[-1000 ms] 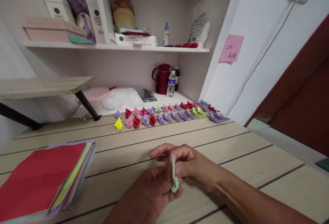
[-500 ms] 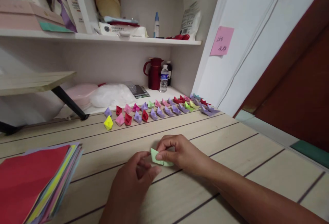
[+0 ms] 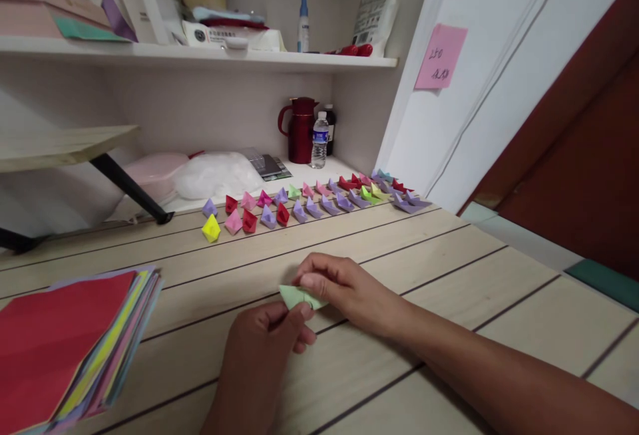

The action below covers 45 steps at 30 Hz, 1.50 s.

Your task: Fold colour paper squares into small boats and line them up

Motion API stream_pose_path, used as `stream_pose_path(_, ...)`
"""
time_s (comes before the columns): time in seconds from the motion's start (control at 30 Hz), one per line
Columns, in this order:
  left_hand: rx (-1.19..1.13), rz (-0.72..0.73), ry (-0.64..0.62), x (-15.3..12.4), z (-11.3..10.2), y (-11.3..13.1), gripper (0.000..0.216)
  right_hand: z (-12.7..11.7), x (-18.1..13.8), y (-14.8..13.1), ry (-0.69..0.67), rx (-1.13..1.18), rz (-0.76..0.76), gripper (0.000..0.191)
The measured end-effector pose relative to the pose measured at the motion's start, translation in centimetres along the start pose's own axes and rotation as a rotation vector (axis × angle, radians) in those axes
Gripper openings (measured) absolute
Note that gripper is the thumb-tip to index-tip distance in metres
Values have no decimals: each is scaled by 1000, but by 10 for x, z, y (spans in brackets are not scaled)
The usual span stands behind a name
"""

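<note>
Green paper, pale and folded into a small piece [image 3: 290, 296], held at the near middle of the desk [image 3: 424, 259]; contact with the surface below impossible to tell. Gripped in two places: pinched by thumb and fingers of the left hand [image 3: 264, 338] along the near edge, and held under the thumb and curled fingers of the right hand [image 3: 349, 289] at the far side and toward the right end.

Likeliest trouble, as a judgement: a tear or crumple near the middle, from opposing pulls by two grips set so close together. Also possible: a crease skewed off line, from one grip slipping under pressure by the other; or layers springing apart, from too light a hold. Less of a risk: a knock to the small folded boats [image 3: 300, 212] beyond or the stack of coloured sheets [image 3: 60, 342] at left, both well apart from the hands.

Pointing left and slightly away with one sharp corner, bare of fingers. Long axis lying roughly left to right across the view, dipping gently toward the right. Right end partly covered, with exact shape there unclear.
</note>
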State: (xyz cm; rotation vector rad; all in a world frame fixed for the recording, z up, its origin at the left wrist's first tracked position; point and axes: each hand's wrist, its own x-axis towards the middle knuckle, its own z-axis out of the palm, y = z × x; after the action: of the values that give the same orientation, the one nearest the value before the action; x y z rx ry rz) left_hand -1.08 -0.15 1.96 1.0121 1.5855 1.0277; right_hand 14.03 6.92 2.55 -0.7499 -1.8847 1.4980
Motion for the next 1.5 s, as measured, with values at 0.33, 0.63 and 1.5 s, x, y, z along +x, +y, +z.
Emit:
stream_pose_path(0.33,-184,120,131,12,-4,-14,27,1,4,0,147,-7,-95,11)
stream_pose_path(0.63,-316,275,118,14,-1,-12,36,-2,-1,-7,128,-326,-247,9)
stream_pose_path(1.5,-463,258,112,17,-4,-10,53,-5,3,3,25,-132,-73,15)
